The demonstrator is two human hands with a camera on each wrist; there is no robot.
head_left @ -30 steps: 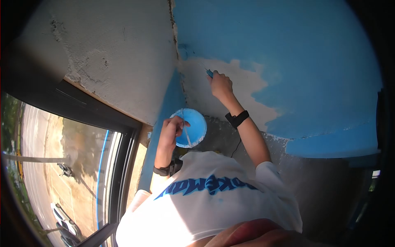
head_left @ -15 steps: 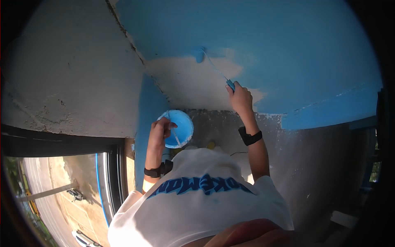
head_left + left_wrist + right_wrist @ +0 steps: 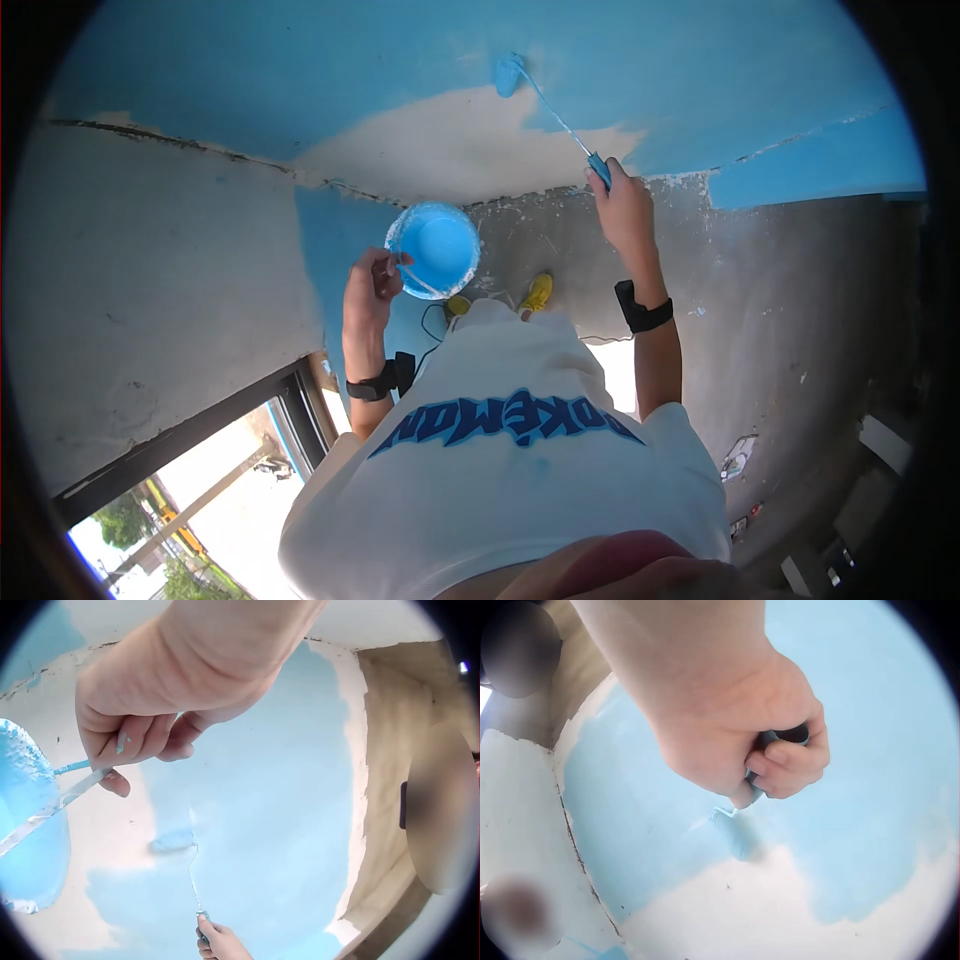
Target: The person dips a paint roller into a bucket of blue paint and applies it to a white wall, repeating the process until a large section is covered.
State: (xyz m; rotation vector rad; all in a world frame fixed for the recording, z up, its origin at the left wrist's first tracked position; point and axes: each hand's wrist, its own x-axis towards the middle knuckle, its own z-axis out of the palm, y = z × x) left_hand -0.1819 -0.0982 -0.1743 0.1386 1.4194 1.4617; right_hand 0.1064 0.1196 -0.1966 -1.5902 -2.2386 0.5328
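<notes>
My right hand (image 3: 627, 208) grips the blue handle (image 3: 599, 169) of a paint roller (image 3: 510, 75), fingers wrapped round it. The roller's blue head lies against the wall, at the border between fresh blue paint and a pale unpainted patch (image 3: 440, 140). In the right wrist view the roller head (image 3: 735, 836) shows below the fist. From my left hand (image 3: 371, 288) hangs a bucket (image 3: 434, 250) of light blue paint, its paint-smeared handle (image 3: 64, 801) hooked in the curled fingers. Specks of paint mark those fingers.
A cracked corner seam (image 3: 200, 146) runs between the blue wall and a grey-white wall (image 3: 180, 270). At lower left is a dark window frame (image 3: 190, 430). Yellow shoes (image 3: 537, 292) stand on the grey, paint-spotted floor (image 3: 780, 290), with a thin cable (image 3: 424, 322) near them.
The head view has swung round, so the window sits lower and the shoes show. The roller has shifted rightward and up the wall from the corner. The left hand keeps holding the bucket.
</notes>
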